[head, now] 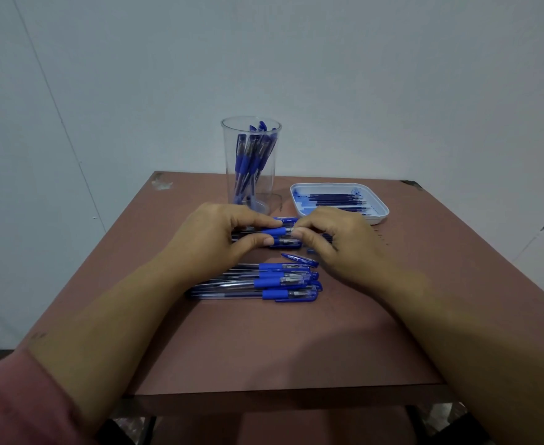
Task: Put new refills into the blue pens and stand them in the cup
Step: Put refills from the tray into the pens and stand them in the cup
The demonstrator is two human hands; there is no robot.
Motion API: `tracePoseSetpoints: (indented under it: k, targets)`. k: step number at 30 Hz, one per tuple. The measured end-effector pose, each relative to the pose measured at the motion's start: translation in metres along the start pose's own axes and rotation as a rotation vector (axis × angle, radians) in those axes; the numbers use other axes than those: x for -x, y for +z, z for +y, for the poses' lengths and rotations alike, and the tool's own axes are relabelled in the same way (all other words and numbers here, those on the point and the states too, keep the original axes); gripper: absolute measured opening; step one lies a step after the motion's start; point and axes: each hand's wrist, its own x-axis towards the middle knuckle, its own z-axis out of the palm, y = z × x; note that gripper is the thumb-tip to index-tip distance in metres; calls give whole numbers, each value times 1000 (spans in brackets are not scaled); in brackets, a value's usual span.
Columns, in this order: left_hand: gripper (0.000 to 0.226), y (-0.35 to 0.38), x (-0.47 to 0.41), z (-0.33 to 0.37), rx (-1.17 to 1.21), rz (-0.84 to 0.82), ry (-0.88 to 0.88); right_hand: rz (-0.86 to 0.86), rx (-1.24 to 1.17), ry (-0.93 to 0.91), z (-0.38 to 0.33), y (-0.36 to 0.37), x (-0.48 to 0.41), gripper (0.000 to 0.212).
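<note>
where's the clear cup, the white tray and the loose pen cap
clear cup (270, 184): head view, bare right wall
white tray (328, 185): head view, far rim
loose pen cap (299, 260): head view, middle of the cap

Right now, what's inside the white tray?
The white tray holds dark blue refills lying side by side, plus small blue bits near its corners. The right hand covers part of its near side, so the full count is unclear.
</note>
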Motion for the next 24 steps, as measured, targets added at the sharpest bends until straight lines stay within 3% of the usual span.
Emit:
tracePoseSetpoints:
  k: [15, 24]
  targets:
    - [26, 3, -1, -2, -56, 65, 26, -19, -71, 58, -5, -1, -2, 8]
    - [27, -4, -2, -9, -92, 67, -19, -376, 43, 151, 16, -27, 8, 20]
